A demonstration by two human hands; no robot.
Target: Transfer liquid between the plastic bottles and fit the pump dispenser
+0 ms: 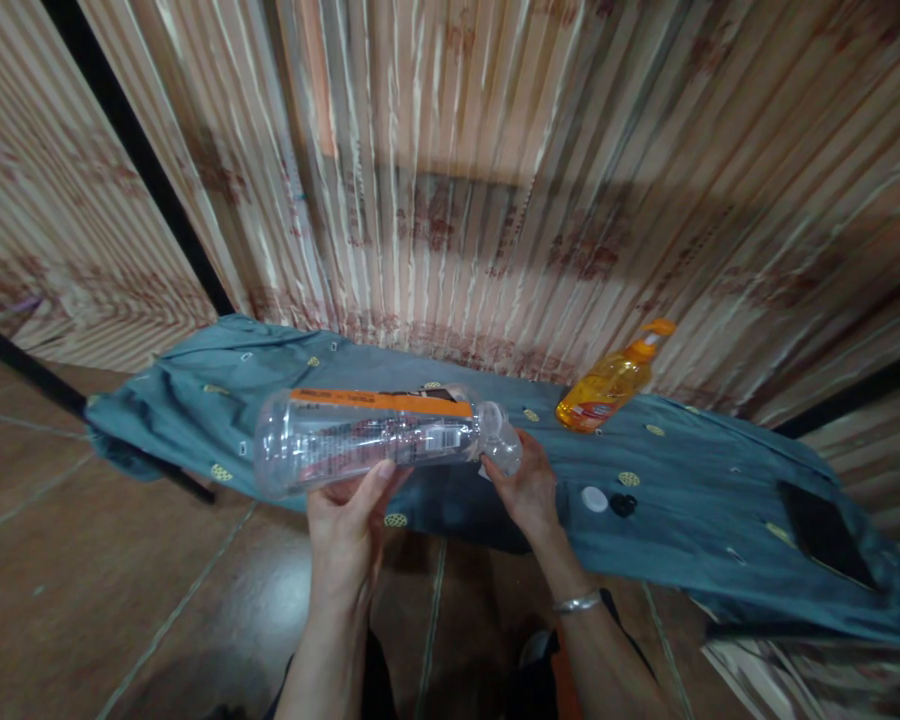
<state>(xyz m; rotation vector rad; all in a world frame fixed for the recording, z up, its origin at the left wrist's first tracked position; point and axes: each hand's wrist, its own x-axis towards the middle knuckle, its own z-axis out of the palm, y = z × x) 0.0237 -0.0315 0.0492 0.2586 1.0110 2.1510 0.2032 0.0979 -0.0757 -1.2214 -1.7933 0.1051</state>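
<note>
My left hand [345, 525] is closed around a large clear plastic bottle [345, 440] with an orange-edged label and a barcode. The bottle lies nearly sideways above the cloth, its neck pointing right. At the neck, my right hand [526, 485] grips a small clear plastic container [504, 450], its fingers partly hidden behind it. The two mouths meet or nearly meet; I cannot tell whether they touch. No liquid can be made out in either one.
A teal patterned cloth [682, 470] covers the low table. On it are a yellow pump bottle [604, 390], a white cap [594, 499], a small black cap-like piece [623, 505] and a dark flat device [825, 535]. Behind hangs a pleated curtain [450, 220].
</note>
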